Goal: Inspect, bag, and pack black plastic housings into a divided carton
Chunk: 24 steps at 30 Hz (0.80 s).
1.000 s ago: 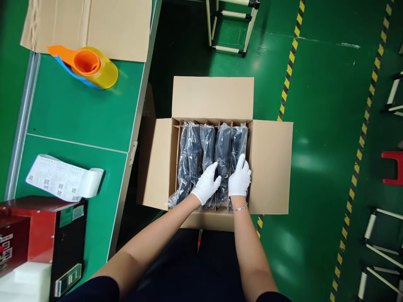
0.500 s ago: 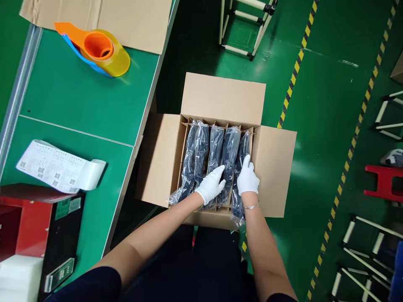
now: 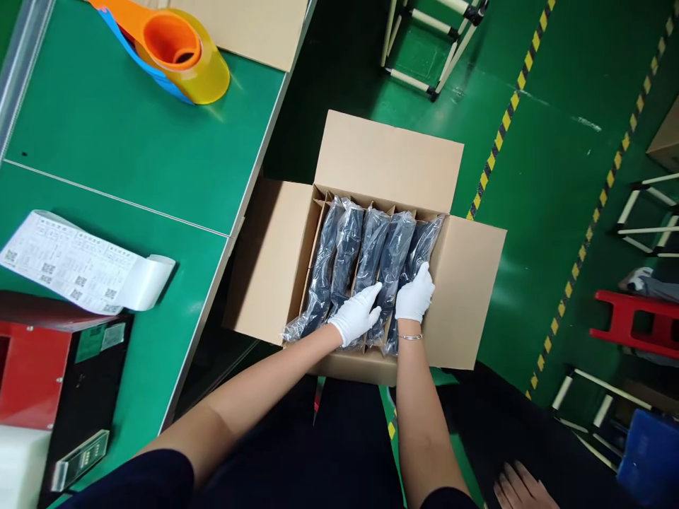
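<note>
An opened cardboard box (image 3: pixel 385 367) holds several long black parts in clear plastic bags, side by side between cardboard dividers. My left hand (image 3: pixel 355 316), in a white glove, lies on the middle bags with its fingers extended and thumb apart. My right hand (image 3: pixel 415 293), gloved too, has its fingers bent over the rightmost bagged black part (image 3: pixel 421 244). The top of that part leans right, against the box's right wall. The fingertips of my right hand are partly hidden. Another bagged part (image 3: pixel 321 276) runs along the left wall.
On the green workbench (image 3: pixel 212 177) at left are a tape dispenser (image 3: pixel 180 53), a label roll (image 3: pixel 148 283) and a red-and-black machine (image 3: pixel 90 375). Pipe frames (image 3: pixel 429 49) and a red stool (image 3: pixel 636 314) stand on the floor. Another person's hand (image 3: pixel 523 488) shows at lower right.
The rightmost bagged part has shifted up into the box, its top tilting right. My right hand has moved slightly left, its fingers more bent. Another person's hand and dark clothing have appeared at lower right.
</note>
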Available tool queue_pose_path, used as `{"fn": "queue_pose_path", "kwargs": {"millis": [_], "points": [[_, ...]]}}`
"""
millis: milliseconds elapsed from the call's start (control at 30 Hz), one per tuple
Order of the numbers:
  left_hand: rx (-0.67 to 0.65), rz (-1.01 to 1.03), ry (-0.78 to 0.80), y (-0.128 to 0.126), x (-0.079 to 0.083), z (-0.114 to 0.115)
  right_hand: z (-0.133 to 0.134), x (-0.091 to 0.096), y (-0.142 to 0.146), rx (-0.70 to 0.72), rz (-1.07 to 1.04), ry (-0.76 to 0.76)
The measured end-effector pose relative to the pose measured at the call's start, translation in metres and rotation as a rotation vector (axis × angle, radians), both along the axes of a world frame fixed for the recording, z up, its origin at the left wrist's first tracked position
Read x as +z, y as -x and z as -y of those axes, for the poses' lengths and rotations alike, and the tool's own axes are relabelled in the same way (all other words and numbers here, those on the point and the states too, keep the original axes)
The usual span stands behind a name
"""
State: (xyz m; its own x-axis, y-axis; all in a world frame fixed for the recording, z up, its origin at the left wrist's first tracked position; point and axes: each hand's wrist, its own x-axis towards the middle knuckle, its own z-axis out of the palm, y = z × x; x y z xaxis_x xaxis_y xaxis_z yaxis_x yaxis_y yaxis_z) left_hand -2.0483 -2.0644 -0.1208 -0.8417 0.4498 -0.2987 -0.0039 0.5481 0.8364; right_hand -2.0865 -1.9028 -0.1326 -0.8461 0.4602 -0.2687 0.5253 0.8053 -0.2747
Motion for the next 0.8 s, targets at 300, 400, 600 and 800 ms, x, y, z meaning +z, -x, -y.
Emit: {"fn": "queue_pose_path", "kwargs": {"millis": [300, 400, 600, 800], "points": [[0.002, 0.015, -0.006, -0.001, 0.007, 0.005, 0.021, 0.007, -0.007, 0.087, -0.164, 0.182], [0.032, 0.019, -0.005, -0.001, 0.008, 0.008, 0.042, 0.029, -0.001, 0.074, 0.085, 0.187], [0.064, 0.017, -0.015, -0.005, 0.006, 0.014, 0.035, 0.058, -0.001, 0.024, 0.123, 0.089], [0.074, 0.011, -0.05, -0.01, 0.003, 0.018, -0.013, 0.054, -0.005, -0.025, -0.258, 0.354]]}}
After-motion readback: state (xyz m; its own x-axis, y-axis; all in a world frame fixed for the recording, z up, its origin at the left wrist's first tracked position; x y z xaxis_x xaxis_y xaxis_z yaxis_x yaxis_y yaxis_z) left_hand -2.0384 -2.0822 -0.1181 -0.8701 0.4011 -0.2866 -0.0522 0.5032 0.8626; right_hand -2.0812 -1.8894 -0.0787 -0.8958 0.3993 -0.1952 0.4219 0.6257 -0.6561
